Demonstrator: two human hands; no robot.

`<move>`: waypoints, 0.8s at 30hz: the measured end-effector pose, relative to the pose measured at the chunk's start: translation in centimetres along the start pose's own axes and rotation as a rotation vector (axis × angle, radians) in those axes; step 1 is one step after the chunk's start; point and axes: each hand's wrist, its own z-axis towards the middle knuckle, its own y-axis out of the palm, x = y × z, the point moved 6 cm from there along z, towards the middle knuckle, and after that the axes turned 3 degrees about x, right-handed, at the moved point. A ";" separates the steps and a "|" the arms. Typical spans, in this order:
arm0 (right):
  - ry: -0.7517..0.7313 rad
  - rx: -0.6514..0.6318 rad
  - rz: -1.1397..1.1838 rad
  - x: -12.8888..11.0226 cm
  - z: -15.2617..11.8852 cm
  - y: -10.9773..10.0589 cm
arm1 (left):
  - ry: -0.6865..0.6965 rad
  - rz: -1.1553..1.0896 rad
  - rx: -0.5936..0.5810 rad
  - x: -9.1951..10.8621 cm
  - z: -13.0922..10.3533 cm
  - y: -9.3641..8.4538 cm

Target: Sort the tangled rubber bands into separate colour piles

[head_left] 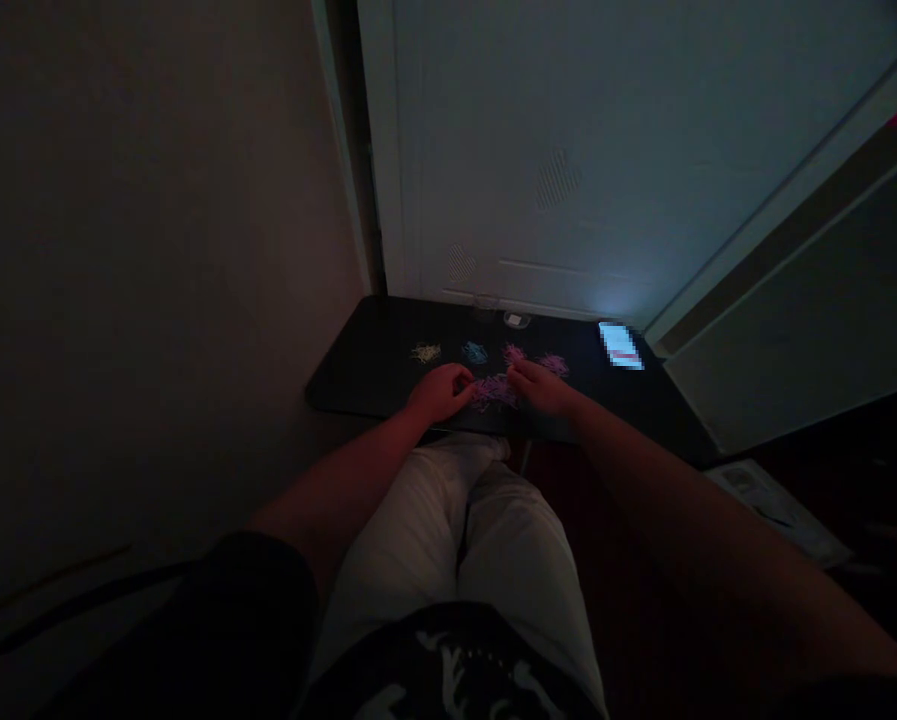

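Note:
On a dark tabletop (365, 370) lie small heaps of thin, short strands, too small to name surely. The largest, a pinkish-purple heap (495, 391), sits between my two hands. My left hand (443, 391) is at its left edge, fingers curled and the tips brought together. At its right edge is my right hand (542, 388), thumb and fingers pinched; what either holds is too small and dark to make out. Behind them are a pale yellow heap (426, 353), a blue heap (475, 352), a bright pink heap (514, 353) and another pink-purple heap (554, 365).
A lit phone (621, 346) lies at the table's right. Near the back edge are a clear container (485, 304) and a small clear, round-edged item (516, 320). A white door (553, 230) rises directly behind; a wall (155, 250) stands left. My legs (448, 530) are close in front.

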 end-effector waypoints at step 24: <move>-0.014 0.079 0.150 2.2 1.3 0.2 | 0.031 -0.218 0.059 0.4 5.3 2.1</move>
